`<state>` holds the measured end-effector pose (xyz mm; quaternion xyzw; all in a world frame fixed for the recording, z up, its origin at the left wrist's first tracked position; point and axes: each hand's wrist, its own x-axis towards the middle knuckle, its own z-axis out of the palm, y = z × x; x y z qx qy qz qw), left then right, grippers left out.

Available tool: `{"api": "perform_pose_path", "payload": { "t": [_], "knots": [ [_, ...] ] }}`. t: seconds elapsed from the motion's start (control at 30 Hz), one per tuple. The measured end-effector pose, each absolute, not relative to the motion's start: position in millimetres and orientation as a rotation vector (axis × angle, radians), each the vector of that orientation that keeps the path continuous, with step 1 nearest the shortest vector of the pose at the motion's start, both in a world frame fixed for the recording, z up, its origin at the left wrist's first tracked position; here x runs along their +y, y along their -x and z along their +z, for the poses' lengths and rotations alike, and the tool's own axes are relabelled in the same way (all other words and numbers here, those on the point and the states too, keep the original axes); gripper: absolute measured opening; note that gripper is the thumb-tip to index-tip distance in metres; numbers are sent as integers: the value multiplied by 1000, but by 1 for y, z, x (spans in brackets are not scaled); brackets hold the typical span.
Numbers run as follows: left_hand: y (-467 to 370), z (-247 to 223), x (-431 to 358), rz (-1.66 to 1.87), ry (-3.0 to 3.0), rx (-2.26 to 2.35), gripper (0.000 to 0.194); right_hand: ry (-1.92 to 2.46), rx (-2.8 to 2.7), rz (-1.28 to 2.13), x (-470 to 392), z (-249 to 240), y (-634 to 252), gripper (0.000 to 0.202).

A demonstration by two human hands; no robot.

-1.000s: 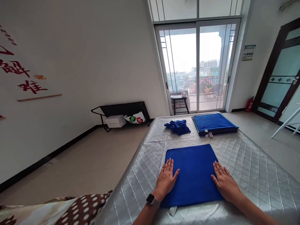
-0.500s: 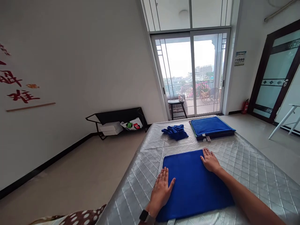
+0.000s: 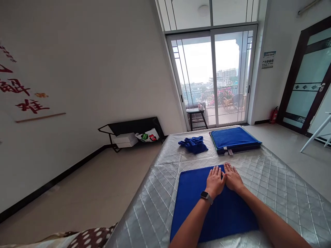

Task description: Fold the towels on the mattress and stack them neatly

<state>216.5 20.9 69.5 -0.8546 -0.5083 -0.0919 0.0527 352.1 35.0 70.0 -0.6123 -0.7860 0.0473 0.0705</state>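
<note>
A blue cloth (image 3: 191, 193) lies flat on the silver quilted mattress (image 3: 144, 203). My left hand (image 3: 215, 181), with a watch on its wrist, rests palm down near the cloth's far right corner, fingers stretched out. Right beside it, my right hand (image 3: 233, 176) lies flat on that same corner, the two thumbs close together. Behind them is a neat stack of folded blue cloths (image 3: 235, 137) with small white tags at its front. A crumpled blue cloth (image 3: 193, 144) sits to the left of the stack.
A black rack (image 3: 134, 127) with white boxes (image 3: 125, 140) and a printed bag (image 3: 148, 136) stands against the left wall. Beyond the mattress are a dark stool (image 3: 196, 111) and sliding glass doors. A brown dotted fabric (image 3: 90, 237) shows at the bottom left.
My left hand has moved from the cloth's left edge to the far right corner, beside my right hand. My right hand has stayed in place. The view has shifted slightly.
</note>
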Motion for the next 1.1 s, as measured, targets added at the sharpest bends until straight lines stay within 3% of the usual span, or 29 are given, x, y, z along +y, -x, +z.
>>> {"api": "perform_pose_path", "payload": {
  "t": [0.13, 0.47, 1.1],
  "knots": [
    [-198, 60, 24, -279, 2515, -1770, 65, 1846, -2347, 148, 35, 70, -352, 63],
    [-51, 45, -3, -240, 2129, -2235, 75, 1885, -2331, 179, 32, 78, -349, 65],
    [-56, 55, -5, -274, 2160, -2283, 77, 1989, -2394, 181, 37, 81, -349, 68]
  ]
}}
